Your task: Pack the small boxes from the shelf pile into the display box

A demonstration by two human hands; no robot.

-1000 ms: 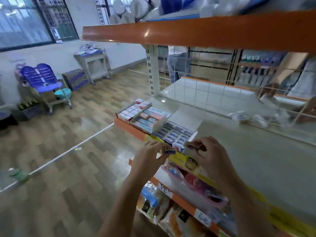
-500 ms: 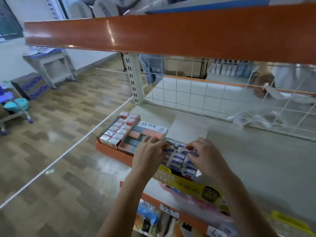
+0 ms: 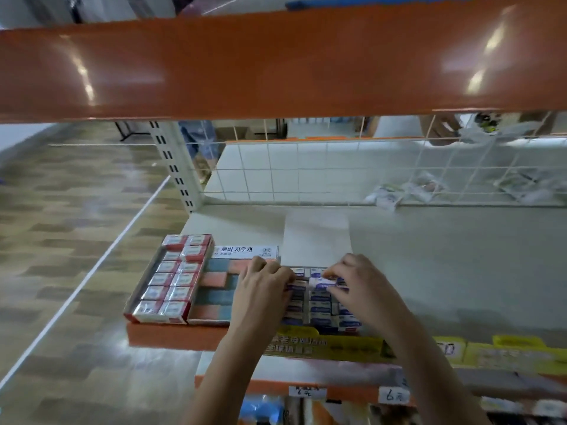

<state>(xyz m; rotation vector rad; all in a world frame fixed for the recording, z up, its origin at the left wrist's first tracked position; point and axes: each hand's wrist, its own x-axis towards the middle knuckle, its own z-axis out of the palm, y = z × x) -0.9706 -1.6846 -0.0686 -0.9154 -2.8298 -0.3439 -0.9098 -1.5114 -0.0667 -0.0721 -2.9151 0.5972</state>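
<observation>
My left hand [image 3: 263, 286] and right hand [image 3: 357, 283], fingers curled, pinch small boxes [image 3: 319, 306] packed in the display box [image 3: 316, 240] under them; red boxes [image 3: 175, 280] sit left of my left hand.

"로버 지우개" on white box flap [image 3: 245, 251], "6元" (handwritten) on shelf price tag [image 3: 393, 395]
</observation>
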